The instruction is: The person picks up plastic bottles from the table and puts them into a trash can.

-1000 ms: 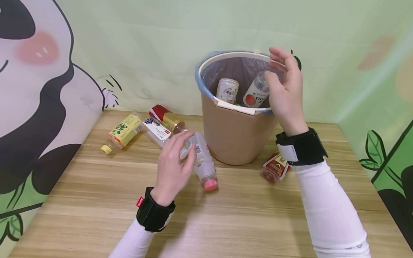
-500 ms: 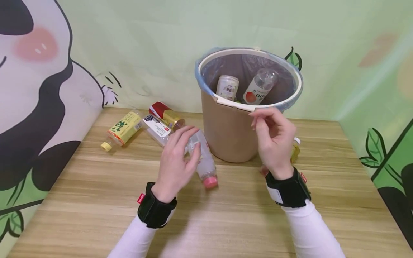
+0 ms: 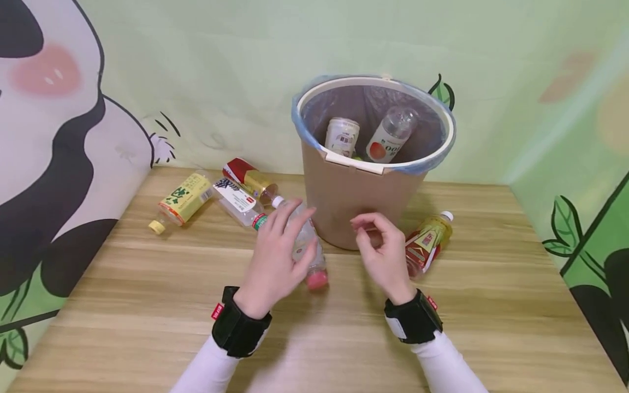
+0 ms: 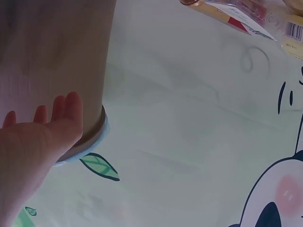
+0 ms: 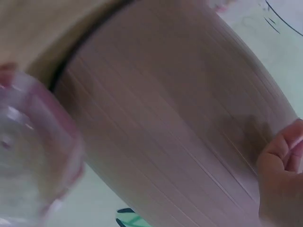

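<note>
My left hand [image 3: 277, 259] hovers with spread, bent fingers over a clear bottle with a pink cap [image 3: 316, 280], partly hiding it. In the left wrist view its fingertips show against the brown bin with nothing in them. My right hand [image 3: 383, 254], fingers loosely curled and holding nothing, is in front of the trash bin [image 3: 354, 191]. Just right of it lies a red-labelled bottle with a white cap [image 3: 427, 243], whose clear base [image 5: 23, 156] looms blurred in the right wrist view. Inside the bin are a white can [image 3: 342, 136] and a clear bottle with a peach label [image 3: 388, 139].
Left of the bin lie a yellow-labelled bottle [image 3: 183, 199], a white-labelled bottle [image 3: 238, 199] and a red and gold bottle [image 3: 250, 179]. A blue bag lines the bin under a white rim ring [image 3: 449, 123]. Printed cloth walls border the wooden table [image 3: 162, 327].
My right hand has come down from the bin's opening and moved left to its front, uncovering the red-labelled bottle. My left hand has shifted slightly right over the pink-capped bottle.
</note>
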`<state>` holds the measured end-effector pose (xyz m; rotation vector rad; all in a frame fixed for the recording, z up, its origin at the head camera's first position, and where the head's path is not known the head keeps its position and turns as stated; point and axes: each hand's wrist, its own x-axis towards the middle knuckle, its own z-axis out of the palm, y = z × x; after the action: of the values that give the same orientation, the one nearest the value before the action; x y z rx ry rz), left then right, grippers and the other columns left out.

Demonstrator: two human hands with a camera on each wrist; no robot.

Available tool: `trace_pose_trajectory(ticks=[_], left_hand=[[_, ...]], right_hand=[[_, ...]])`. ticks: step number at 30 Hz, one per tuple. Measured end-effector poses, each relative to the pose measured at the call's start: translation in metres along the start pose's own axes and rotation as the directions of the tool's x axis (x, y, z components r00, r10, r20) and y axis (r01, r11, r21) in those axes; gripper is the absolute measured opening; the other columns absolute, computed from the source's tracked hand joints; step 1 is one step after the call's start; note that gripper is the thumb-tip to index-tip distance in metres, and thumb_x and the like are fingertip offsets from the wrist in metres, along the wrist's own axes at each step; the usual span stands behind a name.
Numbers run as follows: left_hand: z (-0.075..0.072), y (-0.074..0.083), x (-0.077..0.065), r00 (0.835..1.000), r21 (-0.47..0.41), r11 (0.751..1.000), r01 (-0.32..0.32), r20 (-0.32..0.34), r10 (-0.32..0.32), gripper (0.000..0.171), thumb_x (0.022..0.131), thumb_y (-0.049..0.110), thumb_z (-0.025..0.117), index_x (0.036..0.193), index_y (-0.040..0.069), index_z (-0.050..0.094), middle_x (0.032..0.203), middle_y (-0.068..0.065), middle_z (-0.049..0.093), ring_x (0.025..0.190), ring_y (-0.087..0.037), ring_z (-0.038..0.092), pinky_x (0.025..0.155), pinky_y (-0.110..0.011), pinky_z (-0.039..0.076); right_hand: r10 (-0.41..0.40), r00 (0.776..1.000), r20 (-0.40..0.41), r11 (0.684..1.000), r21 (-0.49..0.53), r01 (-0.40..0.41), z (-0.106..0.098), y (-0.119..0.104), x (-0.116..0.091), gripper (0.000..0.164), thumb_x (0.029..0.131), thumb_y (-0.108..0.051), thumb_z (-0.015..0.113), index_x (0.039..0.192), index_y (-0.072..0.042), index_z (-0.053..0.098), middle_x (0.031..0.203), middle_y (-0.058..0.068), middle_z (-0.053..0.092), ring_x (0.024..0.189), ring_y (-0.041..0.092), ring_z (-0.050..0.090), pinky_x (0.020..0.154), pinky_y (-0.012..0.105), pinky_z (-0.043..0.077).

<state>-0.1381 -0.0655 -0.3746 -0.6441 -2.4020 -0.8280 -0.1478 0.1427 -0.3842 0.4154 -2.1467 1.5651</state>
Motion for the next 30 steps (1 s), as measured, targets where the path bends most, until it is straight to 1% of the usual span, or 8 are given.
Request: trace_pose_trajectory(ticks=[3, 7, 15, 19, 22, 24, 26, 30], left_hand=[[0.005, 0.002, -0.003, 0.999, 0.019, 1.000, -0.006, 0.036, 0.006, 0.047, 0.093, 0.023, 0.064, 0.138, 0.011, 0.057, 0.148, -0.016, 0.050, 0.136, -0.037, 0.047, 0.107, -0.060, 0.042], [0.008, 0.004, -0.005, 0.998, 0.028, 1.000, -0.007, 0.059, 0.005, 0.048, 0.092, 0.022, 0.065, 0.138, 0.012, 0.058, 0.151, -0.016, 0.048, 0.137, -0.038, 0.046, 0.110, -0.063, 0.040], [0.013, 0.005, -0.007, 0.994, 0.035, 0.999, -0.023, 0.103, 0.020, 0.049, 0.092, 0.021, 0.066, 0.139, 0.014, 0.057, 0.153, -0.015, 0.046, 0.139, -0.039, 0.045, 0.110, -0.064, 0.040], [0.017, 0.006, -0.009, 0.992, 0.048, 0.998, -0.030, 0.125, 0.023, 0.050, 0.092, 0.023, 0.067, 0.140, 0.015, 0.057, 0.152, -0.014, 0.047, 0.139, -0.038, 0.044, 0.109, -0.063, 0.042], [0.020, 0.007, -0.011, 0.988, 0.064, 0.997, -0.045, 0.150, 0.035, 0.050, 0.092, 0.023, 0.065, 0.141, 0.016, 0.056, 0.152, -0.013, 0.048, 0.138, -0.038, 0.045, 0.109, -0.061, 0.042], [0.022, 0.008, -0.012, 0.983, 0.072, 0.996, -0.061, 0.175, 0.048, 0.052, 0.092, 0.022, 0.065, 0.142, 0.017, 0.055, 0.152, -0.012, 0.048, 0.138, -0.037, 0.045, 0.110, -0.060, 0.042], [0.024, 0.009, -0.013, 0.976, 0.081, 0.994, -0.078, 0.209, 0.060, 0.052, 0.092, 0.021, 0.064, 0.143, 0.018, 0.054, 0.152, -0.012, 0.048, 0.139, -0.037, 0.044, 0.111, -0.059, 0.041], [0.027, 0.012, -0.012, 0.955, 0.085, 0.990, -0.116, 0.284, 0.087, 0.052, 0.093, 0.022, 0.064, 0.143, 0.018, 0.054, 0.152, -0.012, 0.048, 0.141, -0.036, 0.043, 0.113, -0.060, 0.040]], right_hand=[[0.027, 0.999, 0.020, 0.999, -0.035, -0.026, 0.000, 0.007, -0.008, 0.018, 0.089, 0.009, 0.060, 0.102, 0.002, 0.070, 0.099, 0.018, 0.072, 0.086, 0.016, 0.067, 0.072, 0.014, 0.054], [0.027, 0.999, 0.039, 0.998, -0.059, -0.025, 0.001, 0.013, -0.015, 0.020, 0.088, 0.010, 0.060, 0.103, 0.003, 0.070, 0.101, 0.019, 0.072, 0.091, 0.023, 0.067, 0.077, 0.016, 0.055], [0.047, 0.998, 0.050, 0.996, -0.082, -0.043, 0.001, 0.019, -0.021, 0.019, 0.088, 0.010, 0.061, 0.104, 0.004, 0.070, 0.101, 0.018, 0.073, 0.093, 0.027, 0.068, 0.081, 0.023, 0.058], [0.025, 0.997, 0.073, 0.996, -0.092, -0.018, -0.002, 0.021, -0.021, 0.021, 0.088, 0.010, 0.061, 0.105, 0.002, 0.070, 0.102, 0.018, 0.073, 0.093, 0.030, 0.069, 0.082, 0.023, 0.058], [-0.032, 0.994, 0.106, 0.992, -0.116, 0.045, -0.009, 0.025, -0.021, 0.024, 0.087, 0.011, 0.061, 0.106, 0.001, 0.070, 0.103, 0.016, 0.073, 0.093, 0.028, 0.069, 0.083, 0.024, 0.058], [-0.076, 0.984, 0.158, 0.984, -0.149, 0.100, -0.018, 0.027, -0.019, 0.026, 0.086, 0.010, 0.062, 0.108, 0.000, 0.070, 0.105, 0.013, 0.073, 0.093, 0.024, 0.069, 0.083, 0.027, 0.058], [-0.113, 0.964, 0.239, 0.967, -0.196, 0.161, -0.029, 0.028, -0.017, 0.028, 0.087, 0.008, 0.064, 0.112, -0.003, 0.069, 0.108, 0.009, 0.072, 0.095, 0.020, 0.068, 0.084, 0.029, 0.057], [-0.130, 0.900, 0.416, 0.925, -0.277, 0.261, -0.057, 0.028, -0.007, 0.033, 0.087, -0.002, 0.071, 0.120, -0.008, 0.067, 0.114, 0.004, 0.069, 0.094, 0.010, 0.061, 0.069, 0.025, 0.054]])
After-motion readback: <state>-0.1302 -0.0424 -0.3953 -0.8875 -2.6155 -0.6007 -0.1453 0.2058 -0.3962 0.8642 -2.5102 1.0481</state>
